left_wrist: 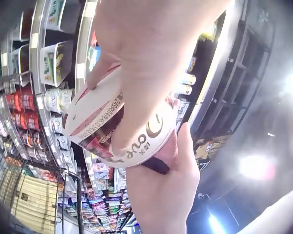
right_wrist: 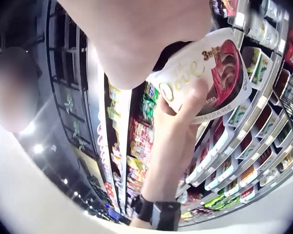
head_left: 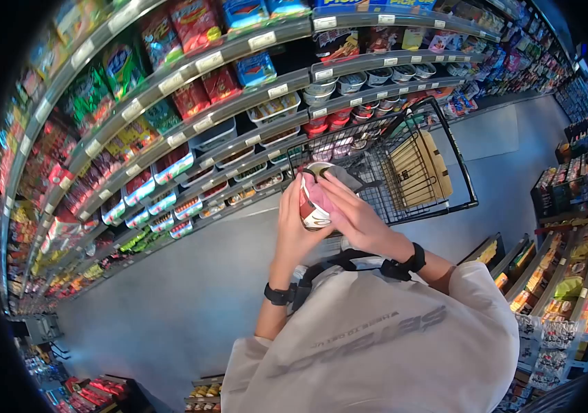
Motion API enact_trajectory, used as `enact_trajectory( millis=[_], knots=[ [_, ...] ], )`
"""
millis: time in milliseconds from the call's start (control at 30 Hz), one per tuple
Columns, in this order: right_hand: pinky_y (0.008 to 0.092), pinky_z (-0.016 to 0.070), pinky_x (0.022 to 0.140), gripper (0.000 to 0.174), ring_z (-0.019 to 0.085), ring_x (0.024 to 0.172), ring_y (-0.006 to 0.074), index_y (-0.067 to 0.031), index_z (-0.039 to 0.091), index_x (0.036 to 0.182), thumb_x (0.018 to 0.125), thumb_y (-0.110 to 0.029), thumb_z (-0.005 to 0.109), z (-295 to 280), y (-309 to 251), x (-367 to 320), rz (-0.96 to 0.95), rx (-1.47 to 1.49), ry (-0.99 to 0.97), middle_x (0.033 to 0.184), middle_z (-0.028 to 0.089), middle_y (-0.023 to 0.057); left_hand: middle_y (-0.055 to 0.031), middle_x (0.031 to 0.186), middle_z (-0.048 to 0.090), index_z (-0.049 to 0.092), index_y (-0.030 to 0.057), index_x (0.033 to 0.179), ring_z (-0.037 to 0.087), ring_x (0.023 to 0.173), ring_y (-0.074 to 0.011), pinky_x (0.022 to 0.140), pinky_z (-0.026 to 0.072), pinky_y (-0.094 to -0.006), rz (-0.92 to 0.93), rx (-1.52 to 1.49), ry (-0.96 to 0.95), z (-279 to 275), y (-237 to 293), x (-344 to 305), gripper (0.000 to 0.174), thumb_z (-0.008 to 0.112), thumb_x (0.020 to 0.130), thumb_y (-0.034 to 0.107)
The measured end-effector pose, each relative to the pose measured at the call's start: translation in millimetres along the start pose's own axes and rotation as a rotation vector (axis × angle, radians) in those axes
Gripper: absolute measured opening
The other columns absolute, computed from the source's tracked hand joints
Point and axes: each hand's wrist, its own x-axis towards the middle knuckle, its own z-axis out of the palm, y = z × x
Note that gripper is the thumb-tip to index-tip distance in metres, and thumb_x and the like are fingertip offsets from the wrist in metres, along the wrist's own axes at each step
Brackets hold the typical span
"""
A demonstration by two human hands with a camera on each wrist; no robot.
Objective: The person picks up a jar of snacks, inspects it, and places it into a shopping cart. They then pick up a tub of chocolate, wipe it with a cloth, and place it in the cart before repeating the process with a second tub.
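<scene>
My left hand (head_left: 295, 224) holds a white Dove chocolate tub (head_left: 315, 220) in front of my body. Its thumb lies across the printed side in the right wrist view, where the brown and red chocolate label (right_wrist: 227, 73) shows. From the other side my right hand (head_left: 366, 221) presses a pink cloth (head_left: 317, 195) against the tub, fingers stretched along it. Something dark, partly hidden, shows between that palm and the tub's rim in the left wrist view. The tub is tilted, its lettering running at a slant.
A black wire shopping cart (head_left: 404, 172) stands just beyond my hands, with a cardboard box (head_left: 419, 168) inside. Curved shelves (head_left: 170, 82) of bagged sweets and tubs run along the left and front. More racks (head_left: 569, 268) stand on the right, with grey floor (head_left: 170, 289) between.
</scene>
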Motion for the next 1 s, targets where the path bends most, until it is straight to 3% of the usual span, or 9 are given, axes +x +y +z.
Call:
enact_trajectory(
  millis=[233, 367, 433, 533, 633, 767, 900, 933, 1000],
  knots=[
    [0.0405, 0.0320, 0.118, 0.049, 0.037, 0.146, 0.0377, 0.0047, 0.044, 0.147, 0.106, -0.021, 0.049, -68, 62, -25, 0.165, 0.080, 0.198, 0.158, 0.036, 0.0241, -0.0190, 0.147, 0.049, 0.042, 0.0021, 0.150, 0.048, 0.135, -0.0368, 0.112, 0.0394, -0.0458, 0.142, 0.141, -0.100, 54, 32, 49, 0.109, 0.098, 0.058, 0.021],
    [0.0389, 0.0466, 0.105, 0.036, 0.057, 0.128, 0.0357, 0.0030, 0.058, 0.134, 0.105, -0.018, 0.053, -96, 101, -56, 0.203, 0.112, 0.284, 0.147, 0.050, 0.0212, -0.0191, 0.148, 0.049, 0.043, 0.0019, 0.149, 0.047, 0.136, -0.0366, 0.113, 0.0391, -0.0450, 0.142, 0.182, -0.137, 89, 40, 68, 0.108, 0.098, 0.058, 0.020],
    [0.0322, 0.0497, 0.097, 0.032, 0.063, 0.114, 0.0202, 0.0044, 0.061, 0.129, 0.105, -0.014, 0.052, -124, 121, -67, 0.289, 0.231, 0.256, 0.127, 0.065, 0.0153, -0.0192, 0.147, 0.049, 0.043, 0.0016, 0.149, 0.046, 0.137, -0.0367, 0.114, 0.0387, -0.0446, 0.130, 0.214, -0.168, 103, 45, 76, 0.108, 0.098, 0.058, 0.020],
    [0.0277, 0.0473, 0.095, 0.037, 0.056, 0.109, 0.0083, 0.0045, 0.058, 0.131, 0.110, -0.024, 0.046, -148, 166, -89, 0.434, 0.405, 0.472, 0.123, 0.064, 0.0061, -0.0199, 0.147, 0.047, 0.039, -0.0001, 0.151, 0.049, 0.135, -0.0346, 0.112, 0.0419, -0.0449, 0.075, 0.106, -0.175, 119, 49, 80, 0.112, 0.098, 0.059, 0.022],
    [0.0301, 0.0439, 0.105, 0.052, 0.059, 0.121, 0.0156, -0.0007, 0.051, 0.142, 0.110, -0.040, 0.042, -160, 166, -99, 0.493, 1.079, 0.414, 0.134, 0.062, 0.0066, -0.0185, 0.150, 0.042, 0.034, -0.0017, 0.152, 0.049, 0.136, -0.0296, 0.112, 0.0430, -0.0426, -0.090, -0.235, -0.145, 143, 59, 79, 0.115, 0.099, 0.060, 0.025],
    [0.0439, 0.0401, 0.114, 0.071, 0.050, 0.135, 0.0198, -0.0086, 0.040, 0.153, 0.106, -0.061, 0.032, -136, 174, -110, 0.696, 1.427, 0.268, 0.149, 0.051, 0.0105, -0.0143, 0.145, 0.041, 0.034, -0.0017, 0.150, 0.048, 0.134, -0.0267, 0.112, 0.0423, -0.0405, -0.229, -0.494, -0.103, 166, 53, 67, 0.106, 0.093, 0.065, 0.020],
    [0.0441, 0.0343, 0.118, 0.074, 0.044, 0.141, 0.0217, -0.0098, 0.037, 0.155, 0.105, -0.064, 0.032, -136, 178, -111, 0.563, 1.525, 0.313, 0.153, 0.047, 0.0107, -0.0121, 0.137, 0.043, 0.029, -0.0004, 0.150, 0.047, 0.133, -0.0245, 0.112, 0.0399, -0.0387, -0.246, -0.379, -0.181, 168, 47, 67, 0.096, 0.084, 0.074, 0.017],
    [0.0420, 0.0357, 0.117, 0.072, 0.044, 0.141, 0.0218, -0.0085, 0.038, 0.154, 0.106, -0.062, 0.031, -136, 175, -110, 0.529, 1.484, 0.380, 0.151, 0.049, 0.0114, -0.0135, 0.142, 0.042, 0.023, -0.0005, 0.154, 0.042, 0.138, -0.0240, 0.114, 0.0369, -0.0392, -0.198, -0.013, -0.274, 161, 49, 67, 0.093, 0.079, 0.082, 0.018],
    [0.0420, 0.0334, 0.118, 0.072, 0.042, 0.142, 0.0228, -0.0053, 0.034, 0.155, 0.107, -0.059, 0.034, -140, 158, -109, 0.535, 1.360, 0.423, 0.154, 0.044, 0.0130, -0.0142, 0.148, 0.040, 0.022, -0.0013, 0.155, 0.040, 0.140, -0.0241, 0.115, 0.0351, -0.0398, -0.327, -0.333, -0.143, 175, 69, 63, 0.086, 0.073, 0.089, 0.020]
  ],
)
